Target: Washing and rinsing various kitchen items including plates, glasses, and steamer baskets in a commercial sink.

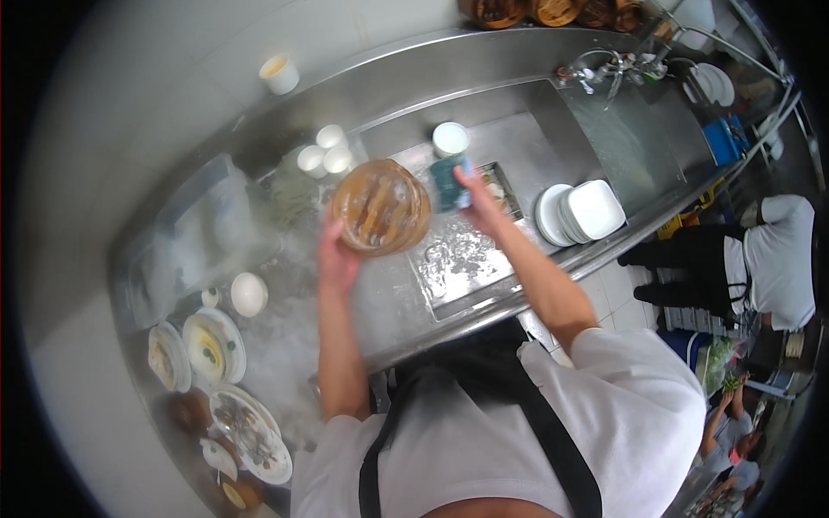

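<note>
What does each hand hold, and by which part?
The left hand holds the round brown basket by its left side; the right hand holds the green pad by its right edge.

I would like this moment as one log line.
left hand: holds basket | right hand: holds green pad | nearby: white bowl, stacked dishes

The basket (380, 207) looks wooden, the sink (535, 142) glossy metal.
</note>
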Available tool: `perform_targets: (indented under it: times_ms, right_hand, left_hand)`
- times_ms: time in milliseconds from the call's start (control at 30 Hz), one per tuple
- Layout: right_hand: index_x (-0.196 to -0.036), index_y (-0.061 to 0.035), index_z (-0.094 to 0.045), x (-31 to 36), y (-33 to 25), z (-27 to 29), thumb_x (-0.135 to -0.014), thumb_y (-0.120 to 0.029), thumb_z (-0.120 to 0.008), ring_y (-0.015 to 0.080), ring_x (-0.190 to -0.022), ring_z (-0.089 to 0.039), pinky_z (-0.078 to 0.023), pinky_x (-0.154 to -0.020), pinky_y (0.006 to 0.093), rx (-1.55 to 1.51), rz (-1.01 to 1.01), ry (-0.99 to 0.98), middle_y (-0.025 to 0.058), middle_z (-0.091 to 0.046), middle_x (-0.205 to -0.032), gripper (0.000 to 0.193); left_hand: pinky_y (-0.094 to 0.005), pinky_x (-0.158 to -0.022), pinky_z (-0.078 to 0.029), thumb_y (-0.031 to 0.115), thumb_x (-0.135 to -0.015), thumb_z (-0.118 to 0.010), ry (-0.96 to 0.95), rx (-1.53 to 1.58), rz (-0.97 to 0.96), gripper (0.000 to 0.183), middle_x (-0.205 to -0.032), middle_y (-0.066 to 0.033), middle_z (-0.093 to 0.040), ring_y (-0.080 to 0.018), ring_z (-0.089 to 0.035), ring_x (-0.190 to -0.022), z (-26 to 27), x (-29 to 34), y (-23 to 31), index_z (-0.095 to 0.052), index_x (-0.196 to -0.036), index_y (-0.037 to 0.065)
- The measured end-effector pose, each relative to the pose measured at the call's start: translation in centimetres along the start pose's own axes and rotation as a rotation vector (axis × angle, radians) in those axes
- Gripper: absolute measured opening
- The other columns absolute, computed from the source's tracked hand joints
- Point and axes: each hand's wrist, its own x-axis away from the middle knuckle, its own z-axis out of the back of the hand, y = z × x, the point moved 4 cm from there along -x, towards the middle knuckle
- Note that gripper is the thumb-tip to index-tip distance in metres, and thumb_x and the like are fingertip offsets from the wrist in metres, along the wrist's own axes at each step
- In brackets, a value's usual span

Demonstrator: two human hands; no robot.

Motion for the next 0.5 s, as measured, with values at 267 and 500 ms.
perform_targets:
  times_ms: [267, 500]
  right_hand:
    - [-0.119, -0.0029, -0.061, 9.0, 4.1, -3.2, -0.097, -0.022, -0.058, 0.0299, -0.116, -0.06, -0.049, -0.098, 0.043, 0.932, 0.496, -0.299, 0.0127, -0.065, -0.118, 0.03]
    - [-0.125, -0.0037, -0.06, 7.3, -2.5, 7.5, -0.085, -0.016, -0.063, 0.0393, -0.111, -0.061, -0.048, -0.097, 0.0419, 0.897, 0.379, -0.217, 0.023, -0.065, -0.115, 0.042]
  left_hand:
    - [-0.0296, -0.088, -0.048, 0.023, -0.092, -0.071, 0.166, -0.523, -0.005, 0.046, -0.113, -0.0091, -0.064, -0.016, -0.061, -0.102, -6.4, 4.1, -5.6, -0.056, -0.129, -0.001]
    - [-0.0282, -0.085, -0.051, 0.011, -0.096, -0.064, 0.001, -0.413, 0.0, 0.02, -0.113, -0.0062, -0.067, -0.0121, -0.064, -0.094, -12.2, -3.0, -15.3, -0.068, -0.109, -0.004]
